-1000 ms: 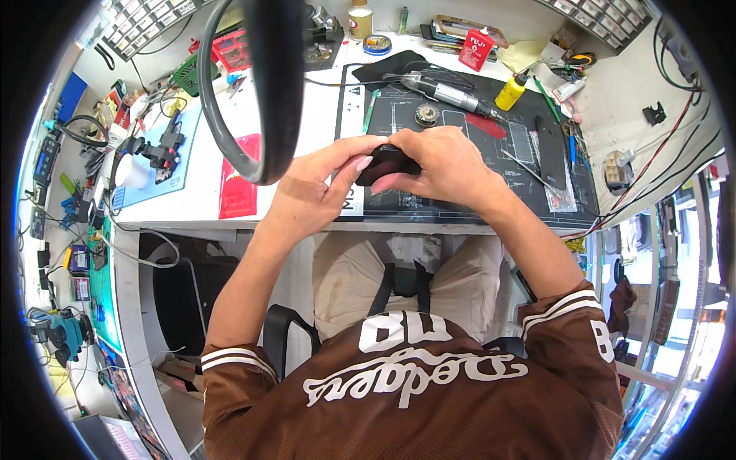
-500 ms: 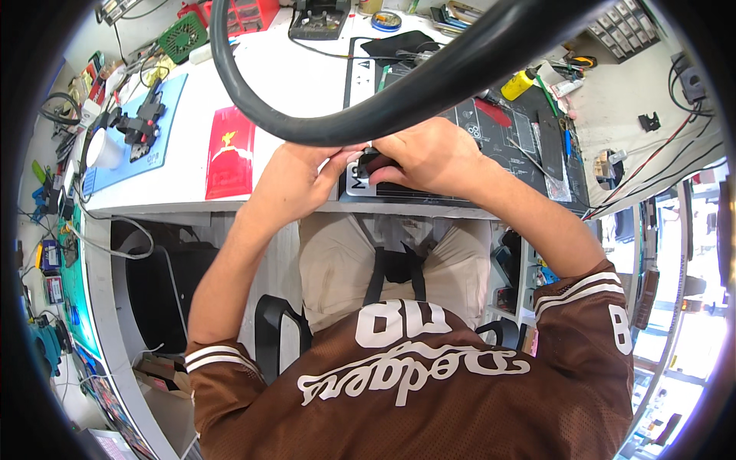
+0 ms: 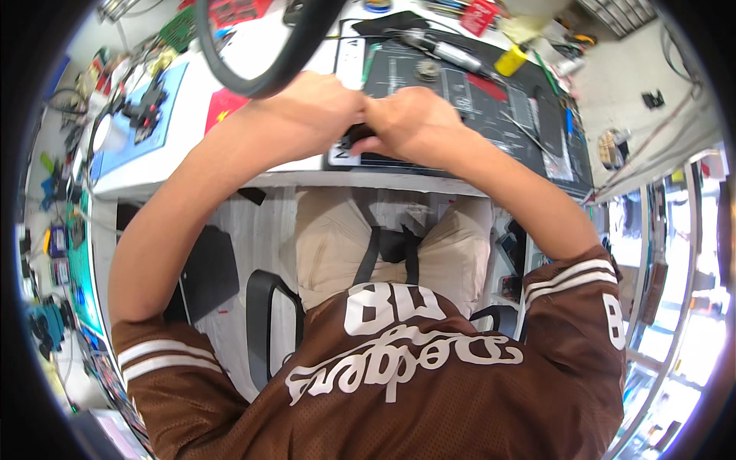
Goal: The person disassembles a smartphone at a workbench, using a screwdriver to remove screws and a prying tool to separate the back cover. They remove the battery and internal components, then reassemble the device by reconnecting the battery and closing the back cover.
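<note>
My left hand (image 3: pixel 313 107) is curled with its knuckles up and meets my right hand over the mat's left part; whatever its fingertips grip is hidden. My right hand (image 3: pixel 410 123) is closed around a small black glossy object (image 3: pixel 356 134), mostly covered by the fingers. Beneath them lies a dark printed work mat (image 3: pixel 491 134) with a white left margin. A red flat packet (image 3: pixel 218 111) is partly behind my left forearm. Beyond the hands are a small round metal part (image 3: pixel 427 70) and a silver cylindrical tool (image 3: pixel 452 54).
A black cable loop (image 3: pixel 261 77) hangs across the upper view. A blue mat (image 3: pixel 153 146) at the left carries a black fixture (image 3: pixel 143 111) beside a white cup (image 3: pixel 105 134). A yellow bottle (image 3: pixel 510 60) stands at the back right. The desk's front edge (image 3: pixel 215 184) runs below my hands.
My left hand has rolled over, knuckles upward, its elbow swinging out leftward. Both hands appear higher in the picture, and the black object is more covered. The cable loop has shifted with the view.
</note>
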A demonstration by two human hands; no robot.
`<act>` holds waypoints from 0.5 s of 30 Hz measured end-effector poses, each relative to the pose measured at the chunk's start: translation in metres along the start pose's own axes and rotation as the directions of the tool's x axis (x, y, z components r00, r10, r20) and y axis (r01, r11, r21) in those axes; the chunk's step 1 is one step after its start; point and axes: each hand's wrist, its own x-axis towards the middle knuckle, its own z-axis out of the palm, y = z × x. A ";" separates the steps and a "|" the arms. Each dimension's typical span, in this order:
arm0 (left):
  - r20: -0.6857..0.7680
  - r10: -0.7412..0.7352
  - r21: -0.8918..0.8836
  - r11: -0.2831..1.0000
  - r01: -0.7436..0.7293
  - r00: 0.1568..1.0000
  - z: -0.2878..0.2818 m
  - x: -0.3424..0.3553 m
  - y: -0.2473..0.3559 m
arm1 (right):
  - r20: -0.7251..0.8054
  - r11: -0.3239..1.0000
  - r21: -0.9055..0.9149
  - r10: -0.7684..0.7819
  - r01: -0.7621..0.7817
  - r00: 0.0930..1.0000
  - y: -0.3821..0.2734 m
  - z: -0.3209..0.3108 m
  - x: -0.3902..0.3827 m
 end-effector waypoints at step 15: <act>0.099 -0.201 0.060 0.979 0.196 0.975 -0.001 0.012 0.006 | -0.361 0.708 0.705 0.408 -0.041 0.839 0.067 0.049 -0.097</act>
